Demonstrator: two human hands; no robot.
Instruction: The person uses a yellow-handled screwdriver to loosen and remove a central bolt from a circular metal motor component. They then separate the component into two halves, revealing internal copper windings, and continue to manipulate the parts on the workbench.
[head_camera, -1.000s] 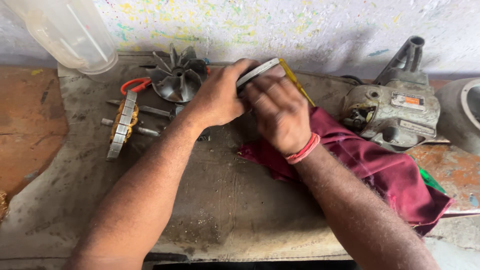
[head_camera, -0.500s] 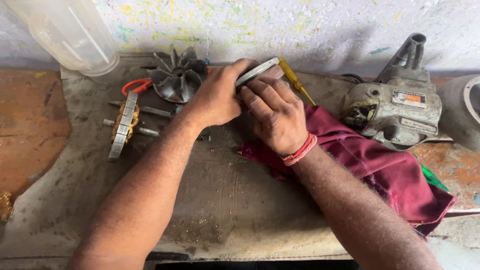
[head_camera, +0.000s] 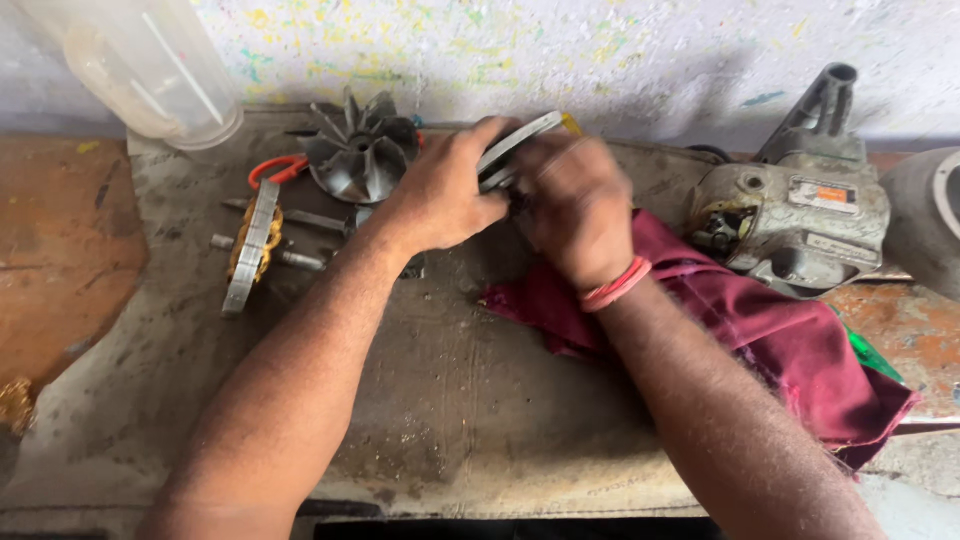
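Left hand (head_camera: 445, 195) and right hand (head_camera: 575, 205) together grip a flat grey metal ring (head_camera: 518, 143) over the workbench (head_camera: 450, 400). Maroon cloth (head_camera: 780, 330) under right forearm. Finned fan (head_camera: 360, 150), wound stator (head_camera: 252, 245) left; grey motor housing (head_camera: 800, 215) right.

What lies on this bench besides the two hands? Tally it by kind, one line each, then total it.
Grey metal ring, gripped by left hand and right hand: 1
Yellow-handled tool, mostly hidden: 1
Dark finned fan wheel: 1
Wound stator with copper coils: 1
Grey motor housing: 1
Maroon cloth: 1
Clear plastic jar: 1
Total: 7
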